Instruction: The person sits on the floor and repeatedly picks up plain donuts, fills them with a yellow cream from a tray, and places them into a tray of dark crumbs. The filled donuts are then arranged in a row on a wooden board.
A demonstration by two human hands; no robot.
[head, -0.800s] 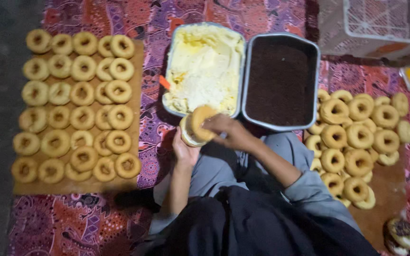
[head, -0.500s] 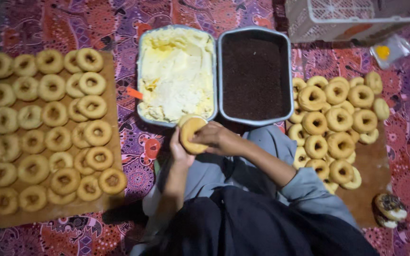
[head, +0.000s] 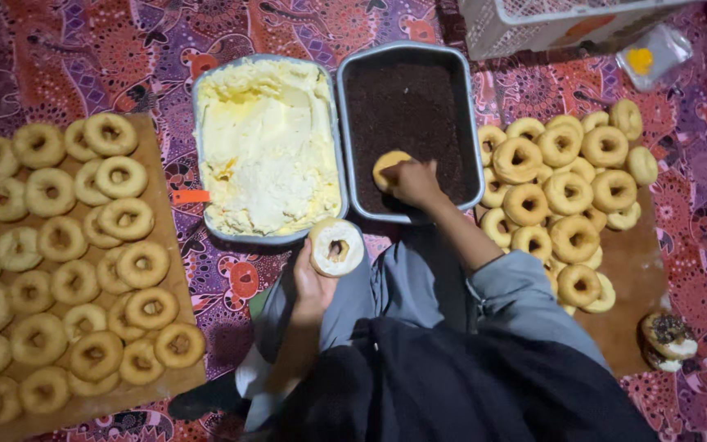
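Overhead view of a seated person at work on a patterned cloth [head: 231, 270].

Left hand [head: 314, 286]: raised palm up, fingers closed around the lower edge of a half ring [head: 336, 247] with a pale creamed face turned toward the camera. It is held just below the near rim of the cream tray [head: 265, 147], apart from it.

Right hand [head: 413, 182]: fingers curled over a half ring [head: 388, 168], pressing it down on the dark crumbs in the crumb tray [head: 408, 123]. The piece sits at the near left part of that tray, partly hidden by the fingers; only its plain golden back shows.

The two rectangular metal trays stand side by side, touching, ahead of both hands. The cream tray, ahead of the left hand, is full of pale yellow cream with a rough surface. An orange handle [head: 191, 196] projects at its left rim.

Left of the left hand, well apart: a brown sheet [head: 169, 270] bearing rows of plain doughnuts [head: 59, 262]. Right of the right hand, near the forearm: a second heap of plain doughnuts [head: 570, 196] on another brown sheet. At its near right corner lies one topped doughnut [head: 668, 337] with dark crumbs on cream.
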